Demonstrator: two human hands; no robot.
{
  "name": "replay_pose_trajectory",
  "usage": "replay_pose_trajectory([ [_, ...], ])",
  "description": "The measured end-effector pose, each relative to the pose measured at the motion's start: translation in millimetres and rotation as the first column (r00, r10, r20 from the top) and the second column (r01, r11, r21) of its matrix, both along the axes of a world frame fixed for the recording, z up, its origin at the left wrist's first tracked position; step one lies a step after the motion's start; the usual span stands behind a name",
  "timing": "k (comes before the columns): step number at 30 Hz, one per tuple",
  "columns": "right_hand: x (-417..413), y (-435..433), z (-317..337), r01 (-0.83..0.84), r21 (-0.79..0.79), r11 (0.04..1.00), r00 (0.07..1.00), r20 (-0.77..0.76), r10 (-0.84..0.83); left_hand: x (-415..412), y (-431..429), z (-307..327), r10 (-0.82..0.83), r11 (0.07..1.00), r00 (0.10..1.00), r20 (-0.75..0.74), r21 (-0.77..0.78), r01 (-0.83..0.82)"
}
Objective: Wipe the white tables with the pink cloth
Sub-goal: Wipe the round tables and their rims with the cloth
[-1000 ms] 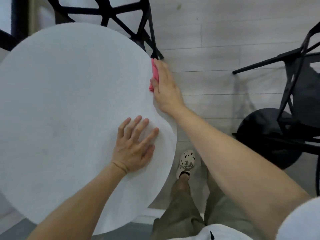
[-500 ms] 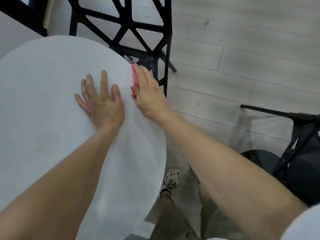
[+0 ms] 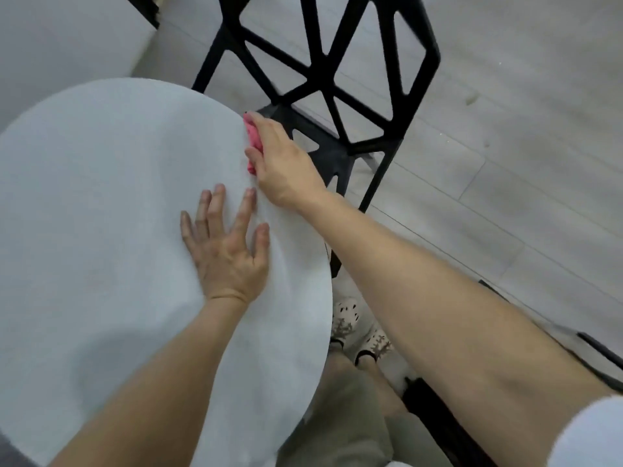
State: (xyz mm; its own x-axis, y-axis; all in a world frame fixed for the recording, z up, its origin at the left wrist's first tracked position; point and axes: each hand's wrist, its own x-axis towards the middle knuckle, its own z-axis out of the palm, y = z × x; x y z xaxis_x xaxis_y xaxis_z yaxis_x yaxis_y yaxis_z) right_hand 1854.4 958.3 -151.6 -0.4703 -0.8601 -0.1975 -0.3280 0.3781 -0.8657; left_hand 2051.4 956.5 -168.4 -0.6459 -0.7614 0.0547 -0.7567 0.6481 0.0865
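Observation:
A round white table fills the left half of the head view. At its right rim my right hand holds the pink cloth against the table's edge; only a narrow strip of cloth shows beside my fingers and thumb. My left hand lies flat on the tabletop with its fingers spread, just below and left of the right hand.
A black lattice-backed chair stands right behind the table's rim, close to my right hand. Grey plank floor spreads to the right. My feet in white patterned shoes are under the table's edge. Another black chair part sits at far right.
My right hand has slid the cloth along the table's rim toward the far side, beside the lattice chair. My left hand shifted on the tabletop, staying flat. The view moved with me.

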Motion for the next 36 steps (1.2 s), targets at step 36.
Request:
replay_pose_trajectory([
  [36, -25.5, -197.3, -3.2, -0.649, -0.004, 0.76, 0.76, -0.053, 0.648, -91.0, -93.9, 12.8, 0.789, 0.595, 0.58, -0.204, 0.018, -0.803],
])
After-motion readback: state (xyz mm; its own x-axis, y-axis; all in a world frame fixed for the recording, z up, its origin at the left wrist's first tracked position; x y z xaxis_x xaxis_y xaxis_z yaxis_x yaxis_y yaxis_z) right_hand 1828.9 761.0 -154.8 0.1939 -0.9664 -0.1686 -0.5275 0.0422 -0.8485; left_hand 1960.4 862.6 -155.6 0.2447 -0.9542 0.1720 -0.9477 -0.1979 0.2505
